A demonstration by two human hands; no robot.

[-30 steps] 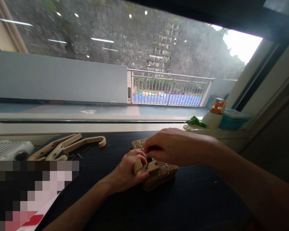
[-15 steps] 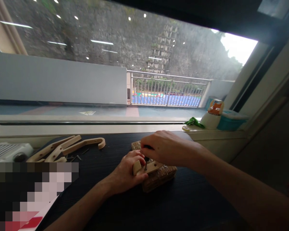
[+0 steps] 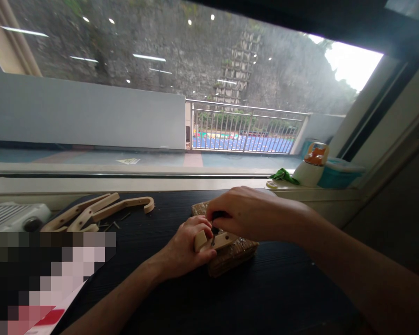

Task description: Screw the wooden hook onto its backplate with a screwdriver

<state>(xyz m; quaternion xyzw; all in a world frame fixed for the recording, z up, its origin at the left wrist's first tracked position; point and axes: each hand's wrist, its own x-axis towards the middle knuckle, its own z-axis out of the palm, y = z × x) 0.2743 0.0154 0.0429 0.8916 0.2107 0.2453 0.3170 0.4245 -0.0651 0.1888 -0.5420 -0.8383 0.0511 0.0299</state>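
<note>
While the left hand (image 3: 188,244) was clamped on the wooden hook (image 3: 223,240) atop the taped block (image 3: 232,258), the right hand (image 3: 235,214) gripped a dark-handled screwdriver (image 3: 214,227) above that block, its tip at the hook.

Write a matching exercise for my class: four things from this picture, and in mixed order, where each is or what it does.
1. Screwdriver
2. Green cloth
3. Loose wooden hooks
4. Left hand

A. On the windowsill
B. Gripping a wooden piece
C. In the right hand
D. On the dark table

Pairs: 1-C, 2-A, 3-D, 4-B
</note>
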